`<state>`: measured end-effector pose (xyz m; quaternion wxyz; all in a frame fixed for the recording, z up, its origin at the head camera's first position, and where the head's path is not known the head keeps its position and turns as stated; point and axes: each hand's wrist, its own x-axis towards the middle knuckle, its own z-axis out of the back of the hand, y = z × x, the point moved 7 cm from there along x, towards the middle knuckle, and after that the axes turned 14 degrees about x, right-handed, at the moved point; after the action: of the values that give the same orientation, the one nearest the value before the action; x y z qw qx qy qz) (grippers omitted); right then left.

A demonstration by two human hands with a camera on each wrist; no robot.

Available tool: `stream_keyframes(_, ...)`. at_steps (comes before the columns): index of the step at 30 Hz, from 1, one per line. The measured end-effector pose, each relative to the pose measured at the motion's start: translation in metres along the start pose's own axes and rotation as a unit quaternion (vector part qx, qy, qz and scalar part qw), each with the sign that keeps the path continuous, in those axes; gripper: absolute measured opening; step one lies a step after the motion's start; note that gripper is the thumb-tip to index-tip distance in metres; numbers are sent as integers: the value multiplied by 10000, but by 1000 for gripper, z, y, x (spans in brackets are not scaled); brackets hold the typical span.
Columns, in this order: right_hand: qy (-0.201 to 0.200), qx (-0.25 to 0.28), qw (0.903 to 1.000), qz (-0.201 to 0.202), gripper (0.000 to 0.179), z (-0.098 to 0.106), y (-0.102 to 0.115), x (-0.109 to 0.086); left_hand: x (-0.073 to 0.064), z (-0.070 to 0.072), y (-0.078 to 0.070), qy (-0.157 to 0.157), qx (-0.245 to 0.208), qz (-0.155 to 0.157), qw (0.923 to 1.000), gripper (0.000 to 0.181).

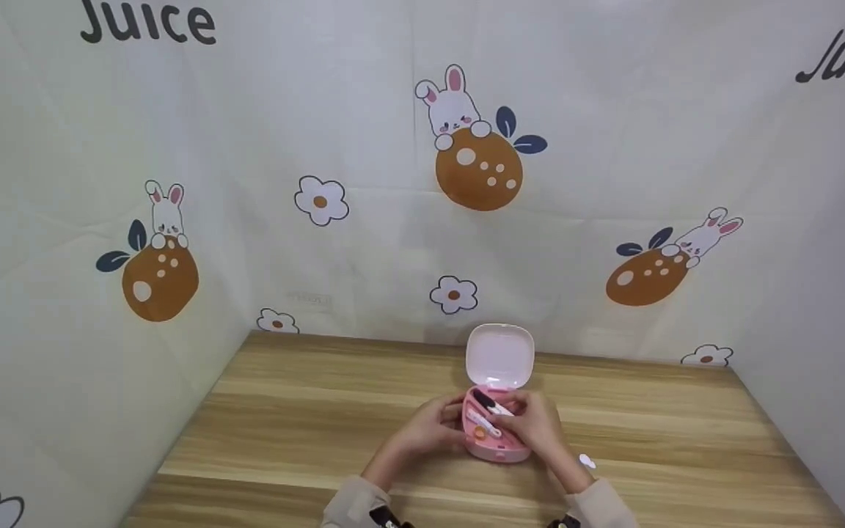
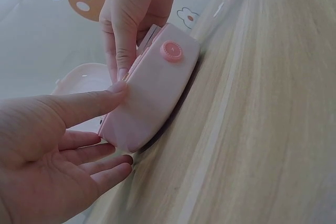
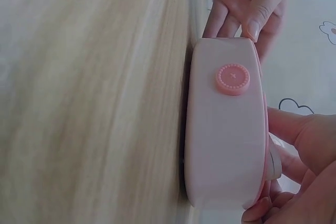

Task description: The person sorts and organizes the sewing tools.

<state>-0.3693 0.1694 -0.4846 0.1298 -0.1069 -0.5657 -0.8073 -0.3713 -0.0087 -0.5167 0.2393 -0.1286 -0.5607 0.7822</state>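
Note:
A small pink case (image 1: 497, 455) with a round button on its front lies on the table, its pale lid (image 1: 500, 355) raised at the back. My left hand (image 1: 430, 427) holds the case's left side, thumb on the rim and fingers along the wall. Over the right part of the case, my right hand (image 1: 536, 422) has its thumb and fingers down at a small white item (image 3: 274, 160), partly hidden by the fingers. Inside the case lie a black-ended piece (image 1: 483, 399), a slim white tool (image 1: 486, 424) and a small orange round spot (image 1: 480, 433).
The case stands on a wood-grain table (image 1: 305, 411). A small white flower-shaped piece (image 1: 587, 461) shows beside the right forearm. Behind the table and along both sides hangs a pale printed cloth (image 1: 364, 257).

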Motion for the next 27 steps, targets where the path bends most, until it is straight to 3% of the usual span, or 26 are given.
stream_keyframes(14,-136,41,9993,-341,21,7,-2,1,-2,0,-1,-5,-51,136,9999,84)
stream_keyframes(22,-179,67,9994,-288,19,15,1,-2,0,0,-2,64,74,-112,9999,83)
stream_keyframes(27,-143,144,9994,-293,17,22,2,-6,0,0,-2,58,90,-101,9999,83)
